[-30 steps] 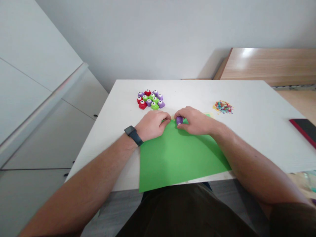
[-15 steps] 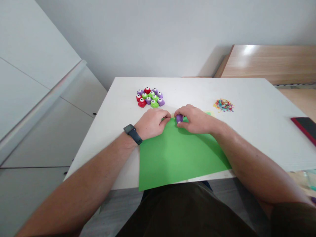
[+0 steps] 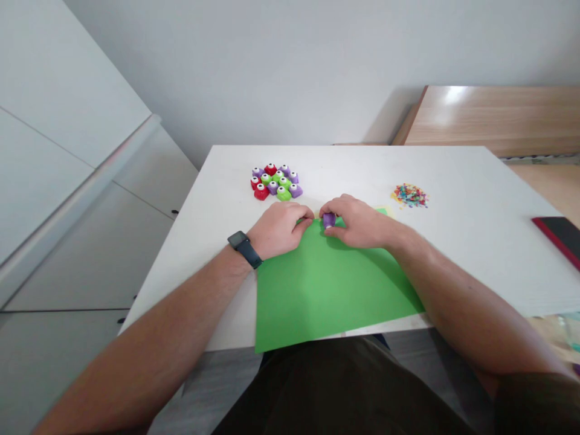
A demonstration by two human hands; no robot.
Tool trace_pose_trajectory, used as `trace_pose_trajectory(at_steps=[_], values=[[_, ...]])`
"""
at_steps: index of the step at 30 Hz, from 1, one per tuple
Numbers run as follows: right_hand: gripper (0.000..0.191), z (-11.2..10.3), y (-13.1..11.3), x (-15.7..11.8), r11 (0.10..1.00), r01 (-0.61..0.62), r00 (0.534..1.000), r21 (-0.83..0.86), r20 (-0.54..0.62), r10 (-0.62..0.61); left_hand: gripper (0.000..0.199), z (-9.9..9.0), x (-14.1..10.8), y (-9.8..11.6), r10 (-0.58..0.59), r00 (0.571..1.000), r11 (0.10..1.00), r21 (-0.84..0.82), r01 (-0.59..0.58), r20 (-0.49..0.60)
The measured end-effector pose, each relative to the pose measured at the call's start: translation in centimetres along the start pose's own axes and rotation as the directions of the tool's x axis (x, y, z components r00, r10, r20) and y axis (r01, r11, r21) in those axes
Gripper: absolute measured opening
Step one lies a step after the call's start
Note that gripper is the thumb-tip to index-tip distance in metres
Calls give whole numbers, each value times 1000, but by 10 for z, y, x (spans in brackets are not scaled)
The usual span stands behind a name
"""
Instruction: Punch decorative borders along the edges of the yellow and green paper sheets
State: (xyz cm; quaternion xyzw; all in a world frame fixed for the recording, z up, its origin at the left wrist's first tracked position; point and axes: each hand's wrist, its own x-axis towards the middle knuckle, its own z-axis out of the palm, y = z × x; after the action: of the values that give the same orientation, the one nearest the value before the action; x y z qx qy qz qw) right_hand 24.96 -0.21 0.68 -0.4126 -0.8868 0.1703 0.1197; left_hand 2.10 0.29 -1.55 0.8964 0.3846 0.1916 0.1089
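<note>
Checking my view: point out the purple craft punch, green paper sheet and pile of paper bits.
Purple craft punch (image 3: 328, 220): head view, on its top.
Green paper sheet (image 3: 326, 296): head view, middle of the sheet.
Pile of paper bits (image 3: 410, 196): head view, middle of the pile.

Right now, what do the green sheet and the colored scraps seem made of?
The green sheet looks like matte card stock: flat, even color, no shine. The colored scraps look like cut paper, though they're too small to be sure.
</note>
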Motion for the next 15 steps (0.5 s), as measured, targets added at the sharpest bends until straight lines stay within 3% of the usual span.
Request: trace_pose_trajectory(at_steps=[15], values=[[22, 3, -2, 0, 999, -23, 1000, -32, -12, 23, 25, 1, 0, 0, -4, 1000, 1000, 13, 3, 14]])
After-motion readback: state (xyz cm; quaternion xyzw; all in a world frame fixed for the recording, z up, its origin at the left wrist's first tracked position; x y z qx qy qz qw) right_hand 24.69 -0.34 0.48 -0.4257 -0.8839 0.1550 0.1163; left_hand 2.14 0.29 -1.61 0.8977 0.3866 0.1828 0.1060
